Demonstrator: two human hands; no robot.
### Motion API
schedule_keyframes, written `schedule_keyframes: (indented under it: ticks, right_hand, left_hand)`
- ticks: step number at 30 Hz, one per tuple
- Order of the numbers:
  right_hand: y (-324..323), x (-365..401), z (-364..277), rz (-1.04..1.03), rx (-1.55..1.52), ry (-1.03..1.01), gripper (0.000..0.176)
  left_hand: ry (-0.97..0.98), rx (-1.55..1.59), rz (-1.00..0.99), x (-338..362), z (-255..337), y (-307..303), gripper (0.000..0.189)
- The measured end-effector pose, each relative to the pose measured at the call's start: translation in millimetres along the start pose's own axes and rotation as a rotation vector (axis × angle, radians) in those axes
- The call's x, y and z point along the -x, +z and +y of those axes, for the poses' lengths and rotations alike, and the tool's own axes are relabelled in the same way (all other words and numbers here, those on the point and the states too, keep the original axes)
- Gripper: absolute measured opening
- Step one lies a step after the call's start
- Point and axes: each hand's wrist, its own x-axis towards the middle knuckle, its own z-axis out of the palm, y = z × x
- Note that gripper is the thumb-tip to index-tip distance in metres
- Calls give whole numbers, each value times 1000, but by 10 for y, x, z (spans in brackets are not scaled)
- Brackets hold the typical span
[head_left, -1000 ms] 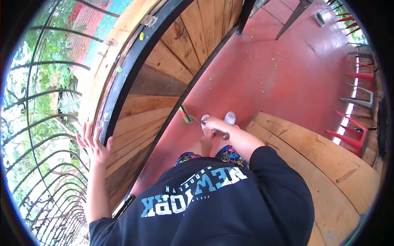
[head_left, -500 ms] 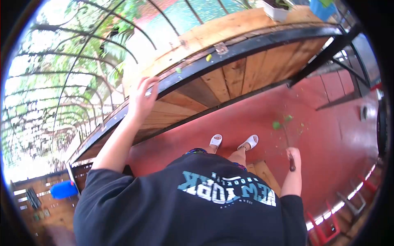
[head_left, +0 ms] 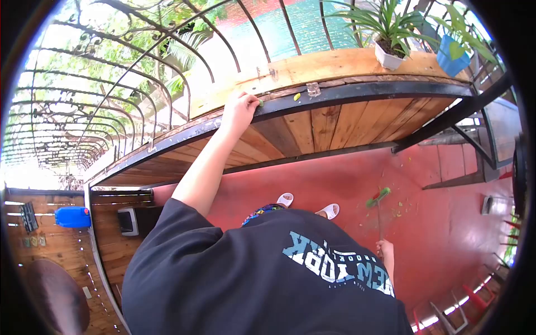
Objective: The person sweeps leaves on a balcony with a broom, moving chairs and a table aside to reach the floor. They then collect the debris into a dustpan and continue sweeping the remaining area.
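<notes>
At the outer edge of the wooden ledge, my left hand [head_left: 240, 110] rests on the black metal rail [head_left: 357, 92] with its fingers drawn together. A small green leaf [head_left: 261, 103] is at its fingertips. Farther right along the rail lies a yellow-green leaf [head_left: 297, 97]. Low on my right side, my right hand [head_left: 384, 249] is closed around a thin stem [head_left: 380, 220] with green leaves [head_left: 378, 197] at its far end, held out over the red floor. My sleeve and shirt partly hide the right forearm.
A white pot [head_left: 389, 57] and a blue pot [head_left: 451, 58] with plants stand on the ledge [head_left: 329, 61]. A metal grille [head_left: 287, 28] borders it. Leaf bits [head_left: 399, 209] lie on the red floor [head_left: 312, 173]. A blue container [head_left: 72, 217] is at the left.
My left hand has moved right along the rail to the green leaf, and its fingers have closed. My right hand has moved lower in view with the stem still in it. The view has shifted.
</notes>
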Motion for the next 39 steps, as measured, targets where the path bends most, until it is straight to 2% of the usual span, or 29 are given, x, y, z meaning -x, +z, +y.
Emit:
schedule_keyframes:
  ticks: [1, 2, 5, 7, 9, 12, 15, 18, 21, 22, 26, 28, 29, 30, 31, 32, 35, 39]
  right_hand:
    - [11, 25, -37, -11, 41, 9, 24]
    - [-67, -303, 196, -39, 20, -29, 32]
    - [-3, -159, 128, 18, -9, -1, 37]
    - [-53, -167, 168, -9, 193, -109, 41]
    - [-58, -133, 179, 10, 256, -97, 38]
    - [-6, -42, 89, 30, 281, -97, 37]
    - [79, 20, -12, 29, 321, -104, 36]
    - [165, 81, -110, 23, 354, -121, 35]
    - [241, 142, -167, 17, 375, -135, 34]
    - [278, 151, -189, 13, 385, -138, 33]
    - [372, 177, -271, 2, 438, -159, 32]
    - [431, 156, -332, -3, 470, -167, 31]
    - [479, 125, -373, -11, 490, -177, 31]
    - [550, 92, -436, -21, 511, -186, 30]
    - [605, 67, -496, -29, 536, -196, 30]
    - [647, 51, -525, -31, 559, -195, 30]
    - [704, 5, -662, -38, 607, -204, 29]
    - [779, -18, -783, -58, 638, -215, 27]
  left_hand:
    - [-15, 35, 35, -12, 44, 4, 13]
    - [-31, 67, 69, -7, 74, -3, 13]
    - [94, -8, 68, 22, 130, 0, 12]
    - [62, -20, 71, 26, 102, 41, 13]
    - [15, -12, 49, 9, 110, 35, 13]
    - [177, -30, 257, -14, 217, 93, 12]
    - [134, -40, 151, -1, 188, 182, 11]
    - [114, -8, 179, -21, 177, 214, 10]
    - [112, 172, 178, -95, 360, 331, 7]
    - [173, 183, 221, -124, 452, 381, 8]
    - [130, 92, 198, -208, 605, 630, 6]
    - [137, 9, 231, -211, 714, 548, 6]
    - [222, -115, 99, -200, 773, 426, 6]
    - [216, -193, 20, -223, 777, 427, 4]
    - [257, -118, 132, -181, 754, 437, 5]
    - [220, 3, 109, -166, 706, 498, 9]
    - [214, -91, 108, -129, 748, 429, 10]
    - [187, -34, 101, -170, 734, 442, 10]
